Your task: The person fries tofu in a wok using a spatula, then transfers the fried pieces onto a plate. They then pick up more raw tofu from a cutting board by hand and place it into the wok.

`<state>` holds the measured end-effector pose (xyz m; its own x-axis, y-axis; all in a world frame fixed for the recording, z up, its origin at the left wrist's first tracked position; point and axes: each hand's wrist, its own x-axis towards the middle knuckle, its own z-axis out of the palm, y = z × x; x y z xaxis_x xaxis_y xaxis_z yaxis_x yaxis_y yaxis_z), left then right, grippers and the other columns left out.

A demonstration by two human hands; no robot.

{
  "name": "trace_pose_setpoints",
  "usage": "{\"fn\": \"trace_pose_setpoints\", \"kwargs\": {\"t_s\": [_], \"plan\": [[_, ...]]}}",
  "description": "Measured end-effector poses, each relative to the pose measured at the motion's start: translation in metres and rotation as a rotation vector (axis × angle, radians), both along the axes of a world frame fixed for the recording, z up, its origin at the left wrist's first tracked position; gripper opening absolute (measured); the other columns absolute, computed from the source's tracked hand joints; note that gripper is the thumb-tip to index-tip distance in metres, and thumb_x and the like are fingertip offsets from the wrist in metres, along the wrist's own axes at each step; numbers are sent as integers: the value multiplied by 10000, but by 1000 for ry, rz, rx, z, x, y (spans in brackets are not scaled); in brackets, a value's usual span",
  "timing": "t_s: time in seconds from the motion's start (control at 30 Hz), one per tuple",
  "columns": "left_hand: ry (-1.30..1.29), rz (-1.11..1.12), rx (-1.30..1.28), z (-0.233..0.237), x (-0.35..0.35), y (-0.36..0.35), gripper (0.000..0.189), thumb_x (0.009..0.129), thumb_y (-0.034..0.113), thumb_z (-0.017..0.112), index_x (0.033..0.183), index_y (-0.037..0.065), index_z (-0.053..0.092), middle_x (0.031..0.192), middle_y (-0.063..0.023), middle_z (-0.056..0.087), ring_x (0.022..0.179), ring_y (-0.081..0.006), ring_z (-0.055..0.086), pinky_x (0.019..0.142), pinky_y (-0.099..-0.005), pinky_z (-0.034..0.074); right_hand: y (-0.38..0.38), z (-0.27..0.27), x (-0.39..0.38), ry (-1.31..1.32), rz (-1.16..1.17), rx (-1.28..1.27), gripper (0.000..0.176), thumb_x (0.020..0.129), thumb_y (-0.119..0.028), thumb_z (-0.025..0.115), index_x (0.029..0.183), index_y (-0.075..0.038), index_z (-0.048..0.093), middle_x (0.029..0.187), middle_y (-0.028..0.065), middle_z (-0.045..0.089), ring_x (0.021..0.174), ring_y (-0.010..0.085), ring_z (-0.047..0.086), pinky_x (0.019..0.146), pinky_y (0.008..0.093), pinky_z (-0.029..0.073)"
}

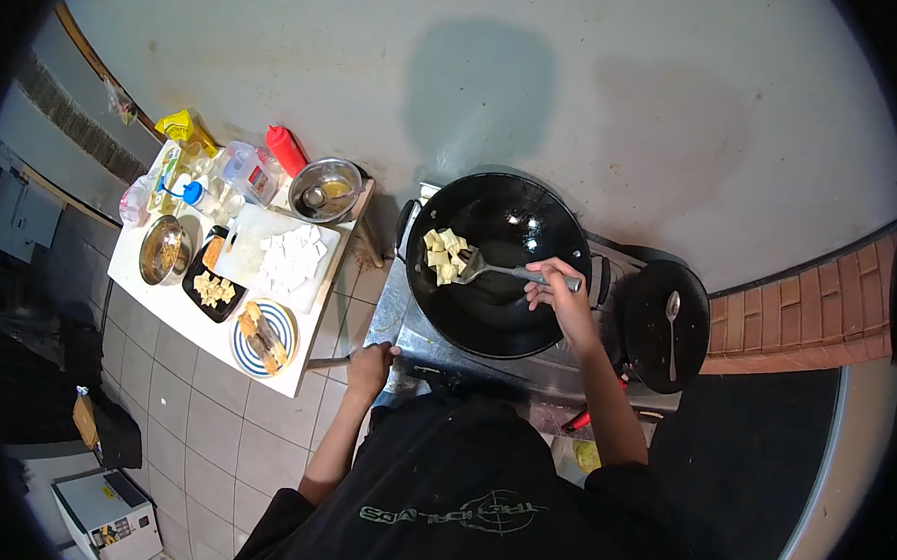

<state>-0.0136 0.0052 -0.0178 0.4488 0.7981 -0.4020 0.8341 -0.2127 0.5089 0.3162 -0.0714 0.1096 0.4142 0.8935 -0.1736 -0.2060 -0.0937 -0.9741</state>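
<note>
My right hand [560, 290] is closed around the handle of a metal spatula [499, 271], reaching over the right side of a large black wok [506, 328]. The spatula's slotted blade touches a small heap of pale yellow cubes [443, 257], perhaps tofu, at the wok's left side. Oil glistens inside the wok. By the stove's front left corner, my left hand [370, 367] has its fingers curled. A thin grey rod [329, 362] runs from it towards the table; whether the hand grips this rod is hard to make out.
On the table [192, 304] at left are a white cutting board [240, 249] with white cubes, a black tray [208, 307], a striped plate [264, 338], metal bowls [326, 190] and bottles. A black pan [662, 329] holding a spoon [672, 335] sits right of the wok.
</note>
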Motion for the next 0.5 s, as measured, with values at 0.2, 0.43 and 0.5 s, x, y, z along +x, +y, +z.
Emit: {"fn": "trace_pose_setpoints", "kwargs": {"t_s": [0.2,0.43,0.5], "plan": [[-22,18,1,-7,-2,-1,348,956,385,489,931,84,663,905,-203,665,873,-416,635,730,-530,488,-12,0,-10,17,-12,2,269,999,-161,449,1023,44,621,771,132,611,645,150,607,567,258,511],[47,-41,57,5,2,-1,351,962,385,477,917,82,649,879,-194,667,858,-412,638,703,-525,487,-25,-6,-22,25,-39,24,275,1003,-183,466,1031,38,627,773,133,608,648,149,611,561,251,514],[40,-43,80,8,2,-2,356,964,388,471,900,84,645,860,-184,669,845,-404,644,688,-524,487,-28,-5,-25,31,-50,35,274,1003,-184,468,1033,37,628,774,132,608,650,146,612,561,251,515]]}}
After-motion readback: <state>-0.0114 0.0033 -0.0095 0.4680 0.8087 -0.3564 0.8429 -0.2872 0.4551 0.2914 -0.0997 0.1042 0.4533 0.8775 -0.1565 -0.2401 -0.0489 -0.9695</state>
